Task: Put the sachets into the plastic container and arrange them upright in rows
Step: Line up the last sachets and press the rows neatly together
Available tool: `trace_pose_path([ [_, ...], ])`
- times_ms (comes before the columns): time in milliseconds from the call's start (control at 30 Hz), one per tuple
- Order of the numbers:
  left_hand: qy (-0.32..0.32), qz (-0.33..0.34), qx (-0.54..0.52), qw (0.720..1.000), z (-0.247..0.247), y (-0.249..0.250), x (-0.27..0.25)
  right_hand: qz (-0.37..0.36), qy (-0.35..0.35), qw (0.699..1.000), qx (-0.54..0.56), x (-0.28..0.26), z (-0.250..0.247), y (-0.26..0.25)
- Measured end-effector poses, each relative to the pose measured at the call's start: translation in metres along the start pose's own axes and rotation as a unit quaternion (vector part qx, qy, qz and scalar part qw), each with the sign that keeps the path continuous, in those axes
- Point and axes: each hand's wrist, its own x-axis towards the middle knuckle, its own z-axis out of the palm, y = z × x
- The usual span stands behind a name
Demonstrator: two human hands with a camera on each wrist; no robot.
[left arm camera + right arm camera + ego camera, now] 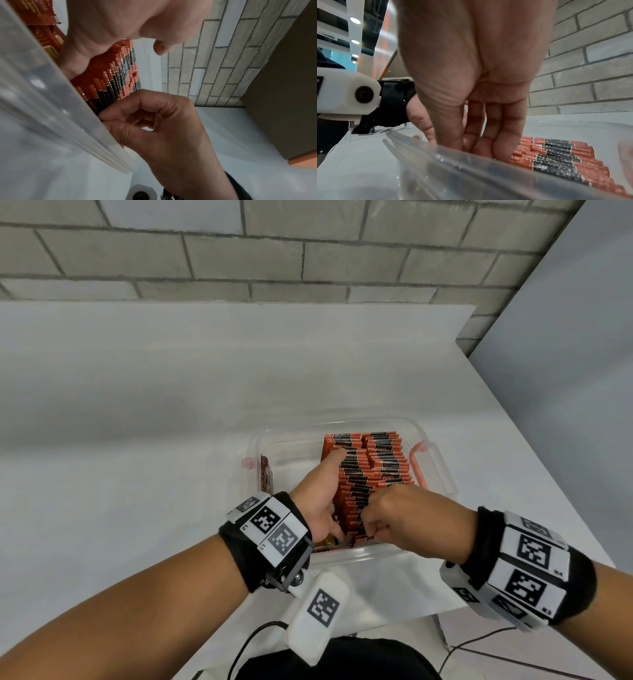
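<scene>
At the near wall of the clear plastic container (346,556), the right hand (407,518) has its fingers curled down onto the nearest sachets (363,484), pinching their top edges at the front of the row. The left hand (318,494), at about 9 o'clock from the right one, reaches into the container with its thumb stretched toward 12 o'clock along the left flank of the packed row; whether its hidden fingers hold anything cannot be told. The red-and-black sachets stand upright on edge, faces toward the person, in two rows whose long axis runs from 6 to 12 o'clock, filling the container's right half. A few sachets (265,474) lean against the left wall. The container sits on the white bench (137,422), brick wall (274,251) beyond.
</scene>
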Motion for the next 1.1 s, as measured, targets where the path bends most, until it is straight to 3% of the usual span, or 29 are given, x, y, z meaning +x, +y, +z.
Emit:
trace_pose_path([
  [300,-0.001,-0.005,-0.025,1.0,0.001,-0.005,0.005,-0.003,-0.013,1.0,-0.02,0.008,0.001,0.004],
  [733,0.005,0.005,-0.05,0.999,0.003,-0.003,0.0,-0.002,-0.042,0.998,0.054,-0.007,-0.009,0.009],
  [1100,-0.001,0.001,-0.057,0.998,0.002,0.003,-0.013,0.004,-0.027,0.995,0.097,-0.008,-0.013,0.006],
])
